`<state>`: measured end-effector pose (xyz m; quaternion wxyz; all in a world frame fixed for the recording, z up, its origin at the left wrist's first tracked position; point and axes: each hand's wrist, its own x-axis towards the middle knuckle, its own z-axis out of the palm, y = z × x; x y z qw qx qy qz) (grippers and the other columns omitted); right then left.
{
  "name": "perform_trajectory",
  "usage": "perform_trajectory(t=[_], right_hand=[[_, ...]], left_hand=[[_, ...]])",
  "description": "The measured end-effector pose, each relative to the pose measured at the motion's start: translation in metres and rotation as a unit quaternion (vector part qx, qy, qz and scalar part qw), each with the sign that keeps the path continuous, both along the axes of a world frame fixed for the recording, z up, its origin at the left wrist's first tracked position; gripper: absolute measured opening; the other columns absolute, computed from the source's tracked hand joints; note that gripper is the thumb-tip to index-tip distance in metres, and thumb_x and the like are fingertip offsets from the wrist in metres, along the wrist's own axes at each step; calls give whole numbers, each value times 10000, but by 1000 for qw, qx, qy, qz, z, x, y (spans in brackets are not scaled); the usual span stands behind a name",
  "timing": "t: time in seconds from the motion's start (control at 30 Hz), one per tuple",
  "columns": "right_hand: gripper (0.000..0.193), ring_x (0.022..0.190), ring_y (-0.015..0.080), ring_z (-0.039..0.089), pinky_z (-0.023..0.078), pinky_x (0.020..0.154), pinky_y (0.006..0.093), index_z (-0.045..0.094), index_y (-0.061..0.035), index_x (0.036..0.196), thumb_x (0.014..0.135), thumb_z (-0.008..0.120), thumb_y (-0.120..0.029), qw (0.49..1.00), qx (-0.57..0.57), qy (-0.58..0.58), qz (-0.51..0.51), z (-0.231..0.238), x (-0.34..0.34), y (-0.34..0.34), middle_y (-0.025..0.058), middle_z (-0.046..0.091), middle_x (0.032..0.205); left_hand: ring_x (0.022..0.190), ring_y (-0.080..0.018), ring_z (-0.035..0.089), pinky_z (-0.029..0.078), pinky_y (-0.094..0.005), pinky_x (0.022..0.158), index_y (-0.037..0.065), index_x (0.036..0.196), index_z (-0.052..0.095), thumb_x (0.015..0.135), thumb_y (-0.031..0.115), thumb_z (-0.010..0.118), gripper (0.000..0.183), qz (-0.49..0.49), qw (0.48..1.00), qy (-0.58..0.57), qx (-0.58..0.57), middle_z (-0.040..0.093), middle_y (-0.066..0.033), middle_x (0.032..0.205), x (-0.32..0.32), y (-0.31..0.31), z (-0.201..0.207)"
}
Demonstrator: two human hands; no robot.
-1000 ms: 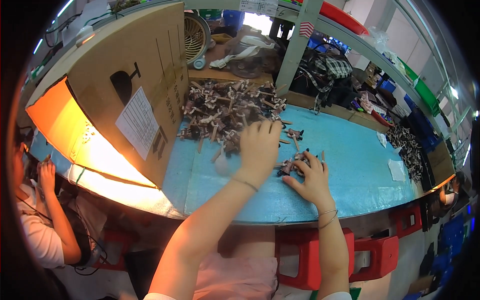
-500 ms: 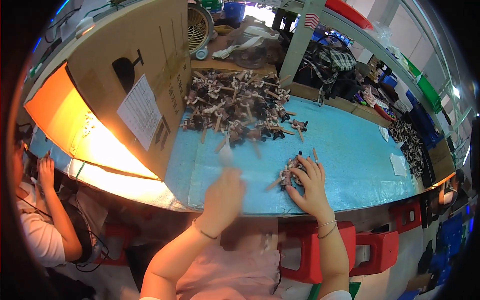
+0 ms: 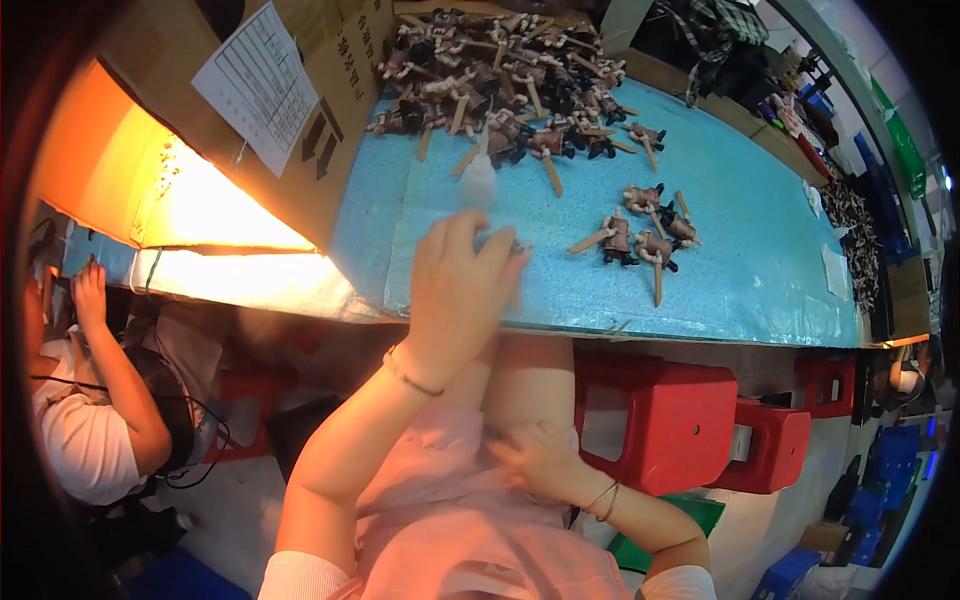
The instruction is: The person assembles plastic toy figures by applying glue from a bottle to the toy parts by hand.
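My left hand (image 3: 455,275) is over the table's near edge, its fingers curled together. A small blurred bit shows at its fingertips, too indistinct to name. Just beyond them, a white squeeze bottle (image 3: 479,183) with a thin nozzle stands on the blue table top (image 3: 750,240). Down at my lap, against the pink apron (image 3: 480,540), is my right hand (image 3: 540,458), its fingers smeared by motion. Several toy figures (image 3: 617,238) in brown clothes and black boots, with flat tan sticks, lie grouped right of my left hand. Many more make a pile (image 3: 500,80) at the back.
A big cardboard box (image 3: 345,130) stands at the left, lit orange inside. Small dark parts (image 3: 855,225) are heaped at the table's far right. Red stools (image 3: 680,420) stand under the near edge. At the left, another person's arm (image 3: 120,360) reaches to the table.
My right hand has left the grouped figures and dropped to my lap. My left hand stays near the bottle, now less blurred. The view has tilted down, so the table appears higher.
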<state>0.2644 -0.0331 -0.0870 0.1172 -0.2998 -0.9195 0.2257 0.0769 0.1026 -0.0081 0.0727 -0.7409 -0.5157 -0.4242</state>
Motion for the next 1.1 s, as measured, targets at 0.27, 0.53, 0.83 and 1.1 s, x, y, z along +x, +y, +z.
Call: perform_trajectory(t=[0.27,0.53,0.83,1.1], right_hand=[[123,875,233,522,397,753,328,620,-64,758,689,549,-136,994,81,-74,-13,-34,-27,13,84,552,862],[238,718,266,551,436,676,367,656,-108,940,713,687,-173,984,90,106,-108,167,-9,125,73,594,816],[655,1014,312,513,401,856,370,430,-24,1243,681,739,-155,957,166,125,-204,132,-59,215,165,550,1073],[372,825,285,608,477,768,352,550,-12,1001,715,727,-173,964,104,180,-166,107,-84,218,145,615,908]], left_hand=[[859,-292,498,417,-370,742,23,1173,562,735,99,646,453,-50,990,43,-125,515,-125,960,-15,-31,16],[866,-322,559,455,-367,765,-13,1102,584,750,25,627,356,-13,991,-72,-113,574,-157,971,-56,-46,13],[914,-219,618,482,-253,685,2,1157,464,899,11,468,258,-143,774,-581,-210,608,-199,1095,-73,-59,9],[920,-214,613,499,-260,693,43,1051,418,862,-44,509,227,-176,696,-659,-225,598,-186,1085,-66,-64,13]])
